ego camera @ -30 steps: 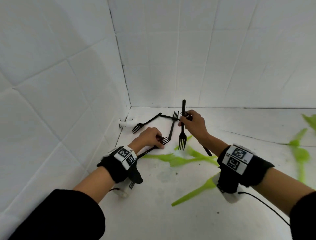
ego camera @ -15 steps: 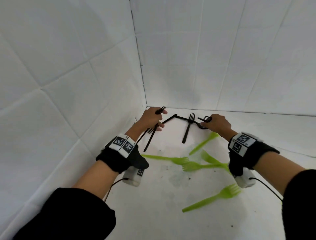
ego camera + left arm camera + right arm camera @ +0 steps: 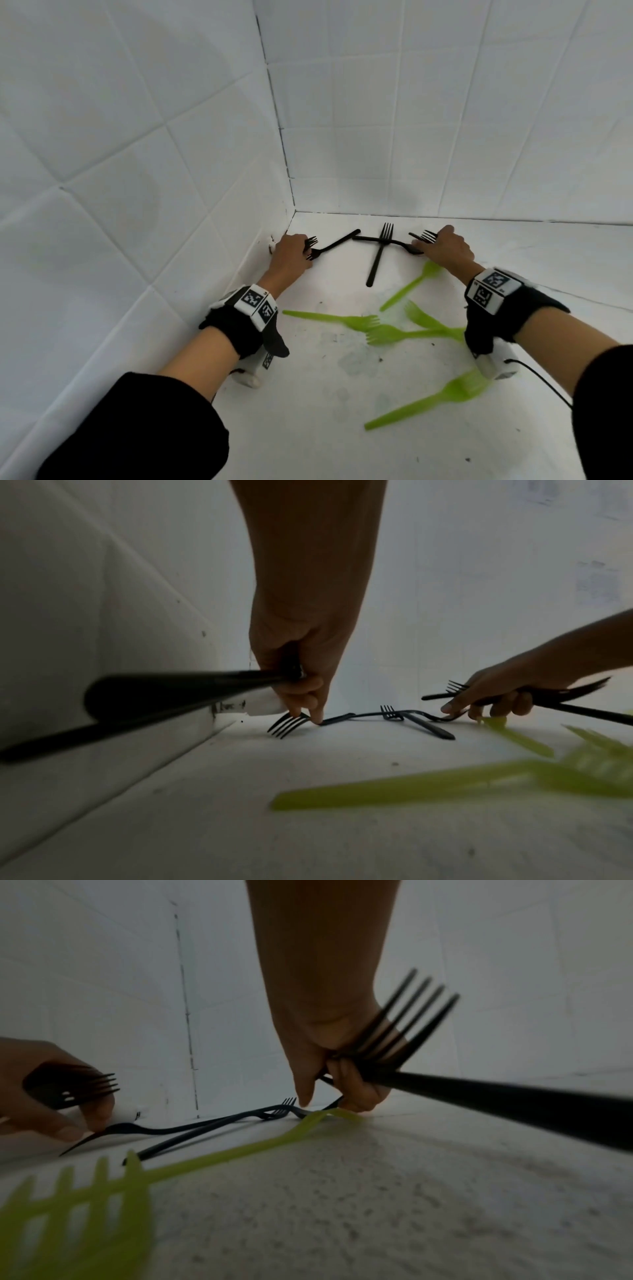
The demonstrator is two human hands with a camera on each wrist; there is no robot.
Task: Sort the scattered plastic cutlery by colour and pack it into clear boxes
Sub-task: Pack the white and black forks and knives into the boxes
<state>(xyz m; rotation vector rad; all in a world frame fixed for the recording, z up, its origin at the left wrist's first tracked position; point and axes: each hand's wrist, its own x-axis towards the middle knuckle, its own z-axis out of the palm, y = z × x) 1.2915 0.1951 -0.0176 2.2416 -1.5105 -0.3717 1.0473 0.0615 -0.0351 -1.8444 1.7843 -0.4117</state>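
Observation:
My left hand (image 3: 289,255) grips a bundle of black forks (image 3: 192,687) and its fingertips touch the neck of another black fork (image 3: 334,244) lying by the left wall. My right hand (image 3: 443,246) grips a second bundle of black forks (image 3: 445,1085). Its fingertips rest on the head of a black fork (image 3: 399,242) lying across the floor. A third loose black fork (image 3: 377,260) lies crossed over that one, tines toward the corner. Several green forks (image 3: 346,319) lie scattered nearer to me. No clear box is in view.
Tiled walls meet in a corner (image 3: 293,209) just beyond the forks, with the left wall close to my left hand. A small white object (image 3: 262,704) sits at the wall's base by that hand. One green fork (image 3: 428,399) lies under my right wrist.
My left hand has moved left and down to the fork by the wall. My right hand has stayed at the fork head near the corner, and both still carry their black forks.

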